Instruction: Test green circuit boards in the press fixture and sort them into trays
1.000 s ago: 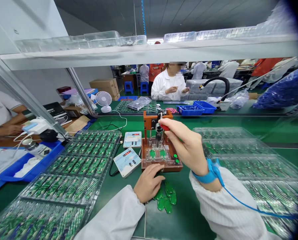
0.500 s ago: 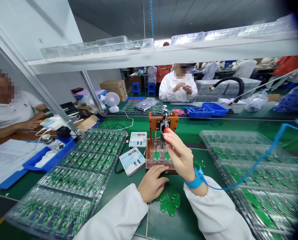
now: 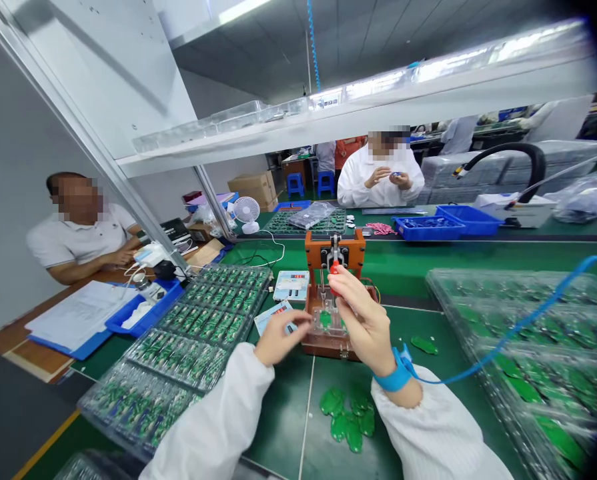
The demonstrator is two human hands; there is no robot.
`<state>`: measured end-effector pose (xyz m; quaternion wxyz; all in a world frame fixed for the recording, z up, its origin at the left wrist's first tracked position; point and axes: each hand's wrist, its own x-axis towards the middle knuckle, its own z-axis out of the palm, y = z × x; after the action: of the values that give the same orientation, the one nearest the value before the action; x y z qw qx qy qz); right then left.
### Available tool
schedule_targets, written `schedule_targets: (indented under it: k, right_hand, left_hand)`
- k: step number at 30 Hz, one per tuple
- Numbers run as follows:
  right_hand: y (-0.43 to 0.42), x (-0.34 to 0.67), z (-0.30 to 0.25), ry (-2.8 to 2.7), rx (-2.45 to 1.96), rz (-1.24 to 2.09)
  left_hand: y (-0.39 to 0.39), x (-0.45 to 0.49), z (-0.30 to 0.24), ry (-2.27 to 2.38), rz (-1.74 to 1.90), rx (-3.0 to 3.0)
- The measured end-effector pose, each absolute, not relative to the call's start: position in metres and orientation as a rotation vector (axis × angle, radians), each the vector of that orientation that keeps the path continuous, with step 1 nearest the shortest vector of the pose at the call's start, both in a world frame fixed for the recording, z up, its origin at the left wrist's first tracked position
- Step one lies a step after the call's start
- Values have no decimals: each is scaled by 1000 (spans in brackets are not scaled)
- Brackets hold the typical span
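An orange and brown press fixture (image 3: 314, 247) stands on the green bench, with a toggle lever at its top. My right hand (image 3: 365, 320) is closed around the lever's red handle (image 3: 334, 270); a blue wrist strap (image 3: 395, 379) circles that wrist. At the fixture's left side is my left hand (image 3: 279, 335), fingers stretched out and nothing seen in them. A green circuit board (image 3: 325, 319) sits in the clear holder (image 3: 316, 331) on the fixture's base, partly hidden by my right hand. In front lies a loose pile of green boards (image 3: 347, 419).
Trays of green boards flank the bench: a left tray (image 3: 198, 347) and a right tray (image 3: 508, 347). Two control boxes, one white box (image 3: 291, 285) among them, stand left of the fixture. A single board (image 3: 424, 345) lies right. The blue cord (image 3: 518, 320) crosses the right side.
My left hand has lifted from the fixture's front edge and shifted left, its fingers now straighter. My right hand stays on the red handle. The camera view has turned.
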<state>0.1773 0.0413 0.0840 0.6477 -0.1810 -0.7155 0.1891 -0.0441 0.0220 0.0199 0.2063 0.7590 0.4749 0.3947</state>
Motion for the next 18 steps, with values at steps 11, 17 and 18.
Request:
schedule_targets:
  k: [11,17,18]
  right_hand:
    - [41,177,90,-1627,-391,414]
    - [41,176,89,-1614,-384,423]
    - [41,175,88,-1613,-385,421]
  left_hand:
    - [111,-108,28,1606,-287,2297]
    - [117,-107,25,1628,-437,2280]
    - [118,-107,24,1627,-439,2275]
